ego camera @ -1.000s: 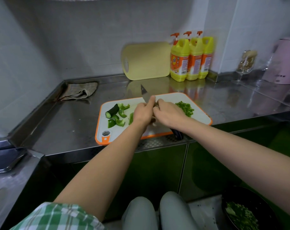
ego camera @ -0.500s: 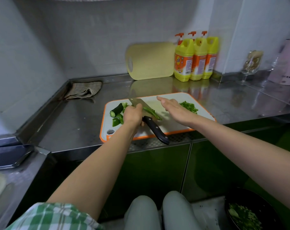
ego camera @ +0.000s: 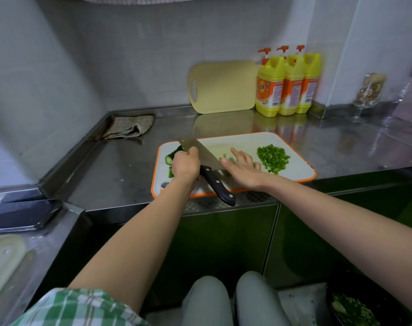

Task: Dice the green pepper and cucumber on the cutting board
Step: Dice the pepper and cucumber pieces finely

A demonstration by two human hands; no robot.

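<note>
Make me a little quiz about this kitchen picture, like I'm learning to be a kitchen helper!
1. True or false: the left hand grips the knife.
2. How many yellow bottles are there? A two, B three, C five.
3. Fill in: the diced pepper pile lies on the cutting board, on the person's ___ side.
Key: 1 true; 2 B; 3 right.
</note>
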